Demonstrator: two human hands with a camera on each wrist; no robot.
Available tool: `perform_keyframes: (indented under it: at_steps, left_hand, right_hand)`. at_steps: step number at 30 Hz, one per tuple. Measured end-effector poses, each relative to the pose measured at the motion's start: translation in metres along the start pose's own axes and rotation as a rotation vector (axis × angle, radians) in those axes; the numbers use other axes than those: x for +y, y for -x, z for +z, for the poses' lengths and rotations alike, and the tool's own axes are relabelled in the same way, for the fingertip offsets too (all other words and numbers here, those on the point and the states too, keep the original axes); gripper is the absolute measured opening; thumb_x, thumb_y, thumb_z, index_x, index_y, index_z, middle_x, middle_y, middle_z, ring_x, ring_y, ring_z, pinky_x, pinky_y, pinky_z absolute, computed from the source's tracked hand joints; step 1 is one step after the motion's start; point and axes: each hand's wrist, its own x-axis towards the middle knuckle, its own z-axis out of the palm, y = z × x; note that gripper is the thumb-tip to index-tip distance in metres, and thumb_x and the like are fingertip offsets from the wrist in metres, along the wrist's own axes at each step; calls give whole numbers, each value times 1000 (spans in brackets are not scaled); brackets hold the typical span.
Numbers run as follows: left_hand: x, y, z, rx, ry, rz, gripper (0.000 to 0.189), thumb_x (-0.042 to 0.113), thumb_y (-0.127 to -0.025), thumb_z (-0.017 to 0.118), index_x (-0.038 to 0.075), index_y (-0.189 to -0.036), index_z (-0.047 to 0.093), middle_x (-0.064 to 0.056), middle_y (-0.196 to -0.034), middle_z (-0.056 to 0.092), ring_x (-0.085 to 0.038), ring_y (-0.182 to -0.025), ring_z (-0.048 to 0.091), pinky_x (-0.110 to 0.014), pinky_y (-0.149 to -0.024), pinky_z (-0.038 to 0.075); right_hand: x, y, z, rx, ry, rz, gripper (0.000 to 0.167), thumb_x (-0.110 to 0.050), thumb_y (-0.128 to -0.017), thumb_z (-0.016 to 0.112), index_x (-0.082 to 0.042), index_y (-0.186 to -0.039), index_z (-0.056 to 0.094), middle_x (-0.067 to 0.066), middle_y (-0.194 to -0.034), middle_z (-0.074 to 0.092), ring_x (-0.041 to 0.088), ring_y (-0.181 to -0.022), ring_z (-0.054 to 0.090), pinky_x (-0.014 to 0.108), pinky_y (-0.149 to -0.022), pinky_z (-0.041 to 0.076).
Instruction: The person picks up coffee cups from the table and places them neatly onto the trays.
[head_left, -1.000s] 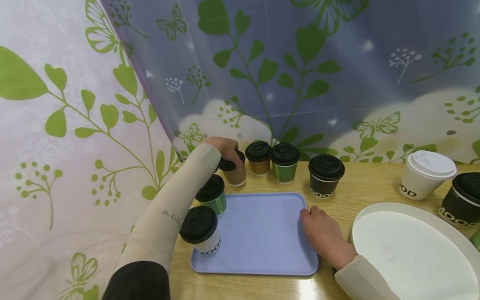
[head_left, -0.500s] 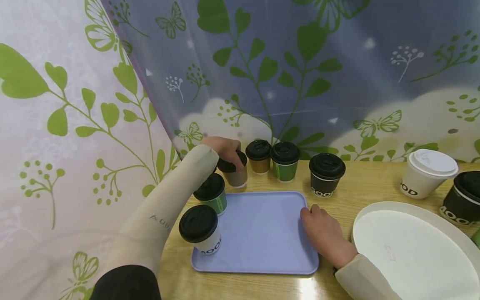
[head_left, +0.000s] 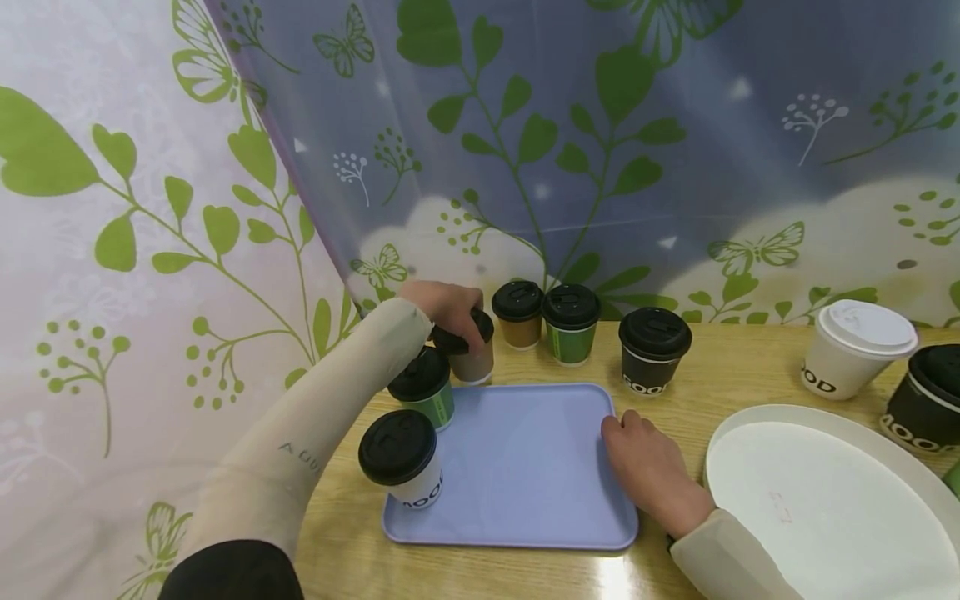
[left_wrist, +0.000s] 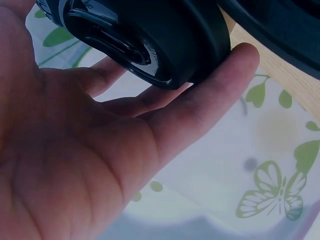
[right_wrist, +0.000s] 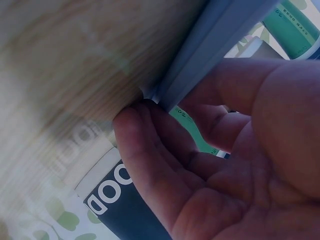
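My left hand [head_left: 448,310] grips a brown paper cup [head_left: 474,365] with a black lid, just beyond the far left corner of the lavender tray [head_left: 525,467]. Close up in the left wrist view, the fingers curve round the side of the cup's black lid [left_wrist: 145,40]. A green cup [head_left: 437,408] and a white cup [head_left: 420,487], both black-lidded, stand along the tray's left side. At the tray's right edge, my right hand [head_left: 651,467] holds the rim. The right wrist view has the tray's edge [right_wrist: 210,45] between thumb and fingers.
Behind the tray stand another brown cup [head_left: 519,329], a green cup [head_left: 572,337] and a black cup [head_left: 649,367]. A round white tray [head_left: 825,500] lies at right, with a white-lidded cup [head_left: 843,367] and a black cup [head_left: 922,417] beyond it. A patterned curtain [head_left: 562,167] borders the table.
My left hand has brought the brown cup slightly nearer, toward the tray's far left corner, and the forearm has swung left. My right hand stays at the tray's edge.
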Motion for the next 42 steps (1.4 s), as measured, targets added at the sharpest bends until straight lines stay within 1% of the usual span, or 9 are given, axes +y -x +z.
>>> perform_keyframes:
  at_steps: [7,10,15,18,24,27,31,35,42]
  left_hand:
    - [2,2,1,-2,43,15,57,50,-79,82,25,-122,56,-1,-116,62,-24,-93,64,-38,-71,54]
    - [4,4,1,-1,49,27,58,51,-79,82,26,-124,55,0,-118,61,-23,-94,64,-37,-70,55]
    - [10,9,1,-10,73,40,65,50,-80,82,28,-133,52,2,-125,59,-23,-100,64,-35,-71,57]
    - [13,11,2,-15,87,50,67,49,-81,82,28,-137,51,2,-129,58,-23,-101,64,-36,-74,57]
    - [17,12,4,-40,117,58,72,47,-81,82,29,-142,47,2,-132,56,-22,-107,62,-43,-86,57]
    - [20,12,4,-55,112,74,75,46,-82,82,28,-145,45,1,-136,55,-22,-110,61,-44,-89,56]
    - [22,13,4,-68,104,99,75,45,-84,81,26,-146,44,1,-138,54,-21,-111,60,-43,-88,56]
    - [24,14,6,-75,97,113,74,43,-84,82,25,-145,44,0,-136,55,-21,-111,61,-42,-86,57]
    - [31,18,7,-76,39,120,84,44,-84,82,24,-154,39,-3,-141,54,-21,-114,59,-42,-87,55]
  right_hand:
    - [0,0,1,9,2,-3,7,8,-90,61,2,-89,57,16,-78,49,31,-63,54,46,-47,47]
    - [1,0,1,9,-1,-4,6,8,-90,60,2,-88,57,17,-78,49,32,-63,54,46,-47,47]
    - [1,0,1,-2,-4,-5,5,6,-90,61,4,-88,57,16,-78,50,32,-64,54,46,-47,47]
    - [1,0,1,-7,-4,-5,5,6,-91,60,3,-88,57,16,-78,50,32,-64,54,46,-47,47]
    - [0,0,0,6,1,-12,6,7,-91,61,2,-89,58,17,-78,50,31,-64,54,45,-48,47]
    - [0,1,0,13,3,-8,7,7,-91,61,1,-88,58,17,-78,50,31,-63,54,45,-48,47]
    - [-1,0,-1,11,3,-2,7,7,-91,60,2,-88,58,17,-78,50,32,-63,54,46,-48,47]
    - [-1,0,-2,-14,4,4,6,6,-92,60,2,-89,58,17,-79,51,32,-65,54,46,-49,48]
    - [-1,-1,-2,-49,12,12,4,5,-94,60,3,-91,59,17,-80,51,31,-66,55,45,-49,48]
